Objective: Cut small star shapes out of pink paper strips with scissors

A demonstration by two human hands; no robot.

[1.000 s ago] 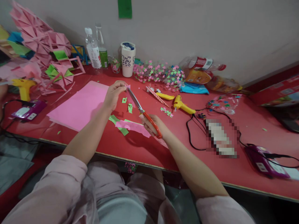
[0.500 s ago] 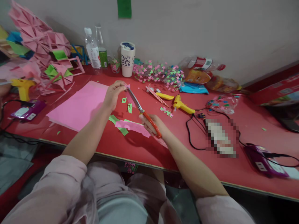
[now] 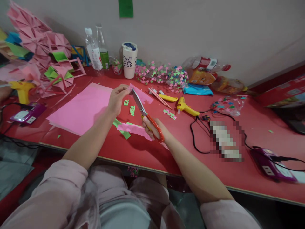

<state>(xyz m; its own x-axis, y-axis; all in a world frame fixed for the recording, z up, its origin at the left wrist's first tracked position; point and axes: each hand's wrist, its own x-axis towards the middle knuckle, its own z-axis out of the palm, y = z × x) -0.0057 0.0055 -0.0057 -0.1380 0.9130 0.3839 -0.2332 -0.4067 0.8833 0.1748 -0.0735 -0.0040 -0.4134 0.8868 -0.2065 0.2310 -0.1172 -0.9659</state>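
Observation:
Between its thumb and fingers my left hand (image 3: 118, 99) pinches a small strip of pink paper (image 3: 144, 94), which extends to the right behind the blades. The scissors (image 3: 153, 126) with orange handles are in my right hand (image 3: 152, 128), their tips beside my left fingertips at the paper. Large pink sheets (image 3: 82, 106) lie left of my left hand. Small green paper pieces (image 3: 132, 110) are on the red table between my hands. Nearer the front edge, a pink strip (image 3: 132, 128) lies across a green strip (image 3: 125, 133).
Along the wall stand bottles (image 3: 94, 52), a cup (image 3: 129, 60) and star-filled plastic (image 3: 162, 74). A yellow glue gun (image 3: 187, 108) with a black cord lies to the right. At the far left, a person's hand (image 3: 4, 92) is beside another yellow glue gun (image 3: 23, 90).
The pink strip at my left fingertips has swung out to the right and shows more of its surface. Both hands have shifted only slightly.

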